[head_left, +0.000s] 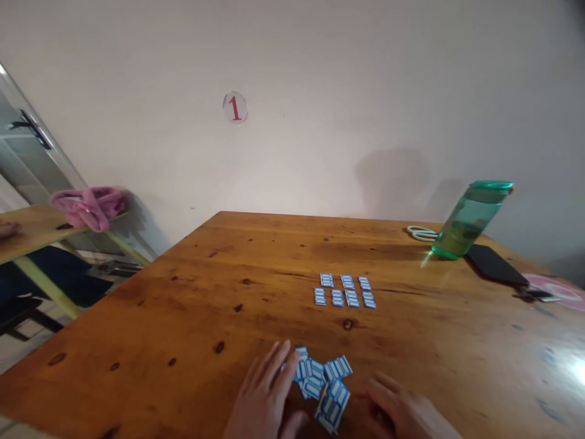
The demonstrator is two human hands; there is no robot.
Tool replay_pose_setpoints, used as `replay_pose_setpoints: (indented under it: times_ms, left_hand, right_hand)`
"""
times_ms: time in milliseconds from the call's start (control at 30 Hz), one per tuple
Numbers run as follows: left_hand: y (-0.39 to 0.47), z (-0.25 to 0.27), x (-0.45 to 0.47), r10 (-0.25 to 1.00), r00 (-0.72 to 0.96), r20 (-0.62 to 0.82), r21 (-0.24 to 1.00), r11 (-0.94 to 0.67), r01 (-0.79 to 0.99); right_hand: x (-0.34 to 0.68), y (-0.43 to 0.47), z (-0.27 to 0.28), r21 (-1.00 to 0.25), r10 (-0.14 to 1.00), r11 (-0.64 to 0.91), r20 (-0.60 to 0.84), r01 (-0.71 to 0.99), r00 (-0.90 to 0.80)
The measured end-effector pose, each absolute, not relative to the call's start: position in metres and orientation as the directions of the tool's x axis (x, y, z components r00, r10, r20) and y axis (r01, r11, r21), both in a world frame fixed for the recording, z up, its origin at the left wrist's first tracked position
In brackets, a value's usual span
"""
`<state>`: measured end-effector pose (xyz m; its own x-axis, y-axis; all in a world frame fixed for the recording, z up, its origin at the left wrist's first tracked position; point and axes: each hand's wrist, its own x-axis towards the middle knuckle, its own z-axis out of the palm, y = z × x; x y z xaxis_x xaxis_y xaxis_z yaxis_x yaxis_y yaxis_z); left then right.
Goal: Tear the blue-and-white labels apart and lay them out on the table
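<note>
Small blue-and-white striped cards [313, 375] lie in a loose, overlapping pile near the front of the wooden table. My left hand [265, 393] rests along the pile's left side, fingers stretched out and fingertips at the cards. To the right of the pile is my right hand [400, 405], its fingers curled inward and slightly blurred; whether anything is in them is hidden. Farther back, several similar cards [337, 297] are laid out in two short rows, apart from both hands.
On the table's [183, 317] right side stand a green bottle [470, 222], a white cable [421, 233], a dark flat object [496, 265] and a pink round mat [560, 289]. A pink cloth [91, 207] lies on another table at left, where part of another person's hand [8, 229] shows.
</note>
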<state>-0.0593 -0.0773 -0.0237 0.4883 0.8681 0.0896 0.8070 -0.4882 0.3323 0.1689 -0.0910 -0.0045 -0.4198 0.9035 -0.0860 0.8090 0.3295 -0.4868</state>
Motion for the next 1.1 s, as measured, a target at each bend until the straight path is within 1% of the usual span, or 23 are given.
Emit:
replay_pose_setpoints:
  times_ms: [67, 133, 167, 267, 367, 433, 533, 667, 800, 967, 1100]
  left_hand:
    - [-0.074, -0.014, -0.064, 0.909, 0.410, 0.074, 0.394, -0.404, 0.825]
    - [-0.073, -0.010, -0.063, 0.941, 0.331, 0.068, 0.443, -0.326, 0.835]
    - [-0.073, -0.010, -0.061, 0.950, 0.303, 0.070, 0.461, -0.300, 0.835]
    - [-0.073, -0.014, -0.051, 0.951, 0.292, 0.102, 0.501, -0.303, 0.811]
    - [-0.073, -0.020, -0.044, 0.923, 0.354, 0.153, 0.563, -0.375, 0.737]
    - [-0.073, -0.023, -0.043, 0.908, 0.378, 0.178, 0.618, -0.403, 0.676]
    - [-0.073, -0.030, -0.048, 0.919, 0.335, 0.210, 0.684, -0.383, 0.621]
    - [-0.075, -0.042, -0.060, 0.926, 0.255, 0.278, 0.704, -0.377, 0.602]
    - [-0.078, -0.046, -0.064, 0.916, 0.233, 0.327, 0.705, -0.400, 0.585]
    - [-0.080, -0.039, -0.060, 0.923, 0.208, 0.325, 0.730, -0.384, 0.565]
    - [-0.080, -0.034, -0.059, 0.931, 0.208, 0.299, 0.751, -0.364, 0.550]
  right_hand:
    - [0.168, -0.085, 0.006, -0.468, 0.912, 0.350, -0.025, 0.811, -0.408]
    - [0.160, -0.078, 0.014, -0.477, 0.923, 0.346, 0.022, 0.808, -0.383]
    - [0.153, -0.074, 0.016, -0.483, 0.913, 0.372, 0.037, 0.793, -0.406]
    - [0.131, -0.062, 0.015, -0.475, 0.895, 0.405, 0.032, 0.781, -0.445]
    - [0.115, -0.052, 0.011, -0.411, 0.877, 0.432, -0.015, 0.803, -0.480]
    - [0.112, -0.049, 0.011, -0.364, 0.869, 0.431, -0.077, 0.825, -0.488]
    - [0.113, -0.047, 0.016, -0.309, 0.859, 0.428, -0.153, 0.849, -0.488]
    - [0.116, -0.047, 0.020, -0.279, 0.853, 0.440, -0.169, 0.854, -0.494]
    - [0.115, -0.049, 0.019, -0.244, 0.858, 0.419, -0.208, 0.874, -0.469]
    - [0.114, -0.052, 0.019, -0.255, 0.840, 0.421, -0.253, 0.871, -0.480]
    - [0.114, -0.054, 0.016, -0.232, 0.865, 0.405, -0.218, 0.885, -0.453]
